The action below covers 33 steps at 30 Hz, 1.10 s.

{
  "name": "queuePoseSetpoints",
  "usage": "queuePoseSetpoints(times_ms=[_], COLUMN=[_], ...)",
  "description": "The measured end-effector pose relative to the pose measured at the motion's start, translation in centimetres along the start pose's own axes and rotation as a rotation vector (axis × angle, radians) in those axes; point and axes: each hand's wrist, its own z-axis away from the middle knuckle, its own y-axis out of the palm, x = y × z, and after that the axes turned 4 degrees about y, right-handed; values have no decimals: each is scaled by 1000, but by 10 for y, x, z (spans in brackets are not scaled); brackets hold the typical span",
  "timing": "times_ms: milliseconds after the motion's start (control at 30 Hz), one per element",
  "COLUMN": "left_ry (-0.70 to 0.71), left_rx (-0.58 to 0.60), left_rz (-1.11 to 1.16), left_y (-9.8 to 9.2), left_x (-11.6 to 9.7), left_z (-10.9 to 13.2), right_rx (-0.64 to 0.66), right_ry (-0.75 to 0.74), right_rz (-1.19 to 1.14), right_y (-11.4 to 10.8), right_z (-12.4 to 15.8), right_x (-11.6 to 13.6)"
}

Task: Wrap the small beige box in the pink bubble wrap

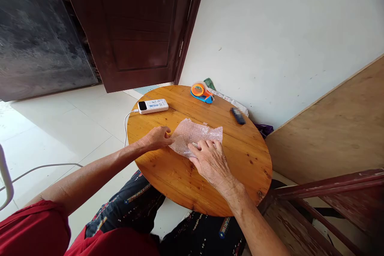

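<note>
A piece of pinkish bubble wrap (192, 132) lies on the round wooden table (240, 168), its far edge uneven. My left hand (158, 137) is at the wrap's left corner, thumb and fingers closed at its edge. Across the near right part of the wrap lies my right hand (208, 160), fingers bent over it and pressing on it. Something pale shows under the right hand's fingertips, too covered to make out.
A white device (156, 106) with a cable sits at the table's back left. An orange and blue tape dispenser (201, 92) stands at the back edge. To its right is a dark, blurred object (238, 116). A wall and wooden panel border the right side.
</note>
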Motion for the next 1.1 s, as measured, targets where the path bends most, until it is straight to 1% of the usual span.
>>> queuePoseSetpoints(times_ms=[133,233,400,500,567,633,767,800,867,900,967,1000,1033,1100], left_ry=[-121,-152,-73,-19,1,33,147,187,263,297,356,380,400,429], left_rx=[91,105,76,79,94,132,282,299,273,248,199,183,167,133], left_rz=[180,335,498,638,651,608,408,339,203,139,29,-23,-73,-158], left_y=[0,4,15,27,31,31,21,19,19,20,24,26,28,30], left_x=[-6,-13,-35,-54,-64,-72,-78,-78,-78,-79,-80,-81,-82,-82], left_z=[-4,-7,-7,-6,-6,-5,-4,-4,-3,-3,-1,0,2,3], right_rx=[-34,-56,-55,-115,-159,-190,-196,-210,-292,-347,-416,-413,-381,-280], right_ry=[-11,-3,33,129,183,214,239,239,277,327,487,580,663,784], right_rz=[-4,-21,-79,-153,-202,-259,-434,-485,-575,-612,-678,-717,-765,-864], right_y=[5,5,8,14,18,19,12,9,8,8,14,19,24,34], right_z=[3,4,4,7,9,10,18,22,33,40,53,58,63,66], right_x=[-2,-2,-1,3,6,7,-1,-5,-12,-14,-18,-19,-20,-22])
